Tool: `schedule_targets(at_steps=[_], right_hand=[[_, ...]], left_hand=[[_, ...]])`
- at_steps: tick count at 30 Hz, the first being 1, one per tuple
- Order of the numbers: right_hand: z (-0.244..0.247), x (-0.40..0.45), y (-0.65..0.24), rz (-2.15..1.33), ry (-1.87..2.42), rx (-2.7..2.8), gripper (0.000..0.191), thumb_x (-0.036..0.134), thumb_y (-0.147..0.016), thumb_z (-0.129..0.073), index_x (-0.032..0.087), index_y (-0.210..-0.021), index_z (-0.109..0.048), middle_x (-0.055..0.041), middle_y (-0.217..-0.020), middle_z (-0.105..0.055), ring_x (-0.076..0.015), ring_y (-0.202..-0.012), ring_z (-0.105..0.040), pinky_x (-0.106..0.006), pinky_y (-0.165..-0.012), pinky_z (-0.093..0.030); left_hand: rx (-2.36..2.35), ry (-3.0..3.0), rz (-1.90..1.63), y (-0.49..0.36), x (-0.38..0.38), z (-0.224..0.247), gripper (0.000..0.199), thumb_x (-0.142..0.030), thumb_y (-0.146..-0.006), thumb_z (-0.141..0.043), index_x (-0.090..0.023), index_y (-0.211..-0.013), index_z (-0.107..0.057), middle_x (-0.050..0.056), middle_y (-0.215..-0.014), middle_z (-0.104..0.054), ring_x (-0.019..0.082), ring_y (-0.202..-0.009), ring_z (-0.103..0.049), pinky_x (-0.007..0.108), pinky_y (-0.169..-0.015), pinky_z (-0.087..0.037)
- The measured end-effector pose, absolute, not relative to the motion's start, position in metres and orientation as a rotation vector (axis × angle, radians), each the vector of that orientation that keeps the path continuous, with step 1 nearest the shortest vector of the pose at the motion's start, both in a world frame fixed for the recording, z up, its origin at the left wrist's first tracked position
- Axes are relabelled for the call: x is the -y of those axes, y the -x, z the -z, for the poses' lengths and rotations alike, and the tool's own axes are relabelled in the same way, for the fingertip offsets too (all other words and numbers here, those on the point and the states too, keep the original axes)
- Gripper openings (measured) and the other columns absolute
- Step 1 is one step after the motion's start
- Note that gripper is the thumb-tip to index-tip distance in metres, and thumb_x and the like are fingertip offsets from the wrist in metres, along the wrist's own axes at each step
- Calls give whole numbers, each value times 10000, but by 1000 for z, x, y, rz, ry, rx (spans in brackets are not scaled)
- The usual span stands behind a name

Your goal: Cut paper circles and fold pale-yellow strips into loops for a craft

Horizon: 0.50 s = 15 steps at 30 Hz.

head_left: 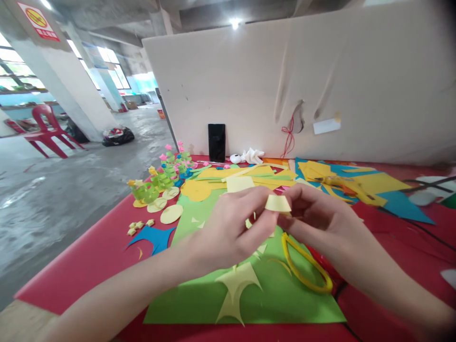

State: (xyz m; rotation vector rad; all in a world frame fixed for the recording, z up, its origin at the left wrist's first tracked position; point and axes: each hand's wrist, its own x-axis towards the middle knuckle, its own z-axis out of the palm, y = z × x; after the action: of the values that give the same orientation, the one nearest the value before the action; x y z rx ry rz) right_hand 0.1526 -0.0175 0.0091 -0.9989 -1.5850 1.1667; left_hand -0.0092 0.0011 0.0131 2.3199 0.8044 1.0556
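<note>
Between my two hands is a small, pale yellow paper piece [278, 203], curved at its lower edge. My left hand [237, 221] pinches its left side between thumb and forefinger. At its right side my right hand [317, 213] closes thumb and fingers; the fingertips are partly hidden. Below lies a green sheet [292, 306] bearing pale yellow paper offcuts [239, 282]. Yellow-handled scissors [326, 284] rest under my right hand, their blades mostly out of sight. Pale yellow paper discs [171, 214] lie left of the sheet.
A yellow glue gun [351, 186] with a black cable lies at the right on coloured paper. Folded paper figures [146, 187], tiny paper stars [132, 229] and a blue offcut [155, 239] occupy the left. A black phone-like slab [216, 142] leans on the pale panel [249, 85] behind.
</note>
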Motion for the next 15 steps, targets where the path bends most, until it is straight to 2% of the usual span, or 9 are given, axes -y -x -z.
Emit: schedule_targets(at_steps=[4, 6, 11, 15], right_hand=[[-8, 20, -151, -1136, 995, 1599, 115, 318, -768, -639, 254, -802, -549, 36, -693, -512, -146, -689, -540, -248, -542, -429], [-8, 21, -151, -1124, 996, 1597, 105, 321, -779, -629, 260, -812, -550, 33, -723, -533, -142, -689, -539, -248, -544, -427], [-10, 23, -150, -1147, 987, 1582, 55, 326, -800, -611, 283, -771, -592, 38, -746, -593, -128, -679, -556, -223, -542, -441], [-10, 21, -151, -1228, 923, 1529, 70, 293, -812, -604, 330, -790, -659, 50, -737, -623, -125, -686, -568, -215, -594, -460]], left_hand=[[-770, -2120, -1128, 8, -1, -9, 66, -189, -867, -426, -179, -848, -489, 2, -760, -555, 106, -682, -528, 207, -582, -410], [-768, -1988, -1169, 7, 0, -8, 60, -201, -860, -460, -185, -904, -497, 10, -815, -584, 115, -738, -560, 194, -574, -428], [-782, -1775, -1258, 4, 0, -8, 12, -191, -831, -510, -181, -828, -514, -14, -731, -539, 81, -639, -498, 163, -507, -398], [-757, -1720, -1242, 4, -1, -9, 92, -216, -807, -560, -174, -764, -491, -29, -658, -470, 73, -584, -441, 176, -503, -384]])
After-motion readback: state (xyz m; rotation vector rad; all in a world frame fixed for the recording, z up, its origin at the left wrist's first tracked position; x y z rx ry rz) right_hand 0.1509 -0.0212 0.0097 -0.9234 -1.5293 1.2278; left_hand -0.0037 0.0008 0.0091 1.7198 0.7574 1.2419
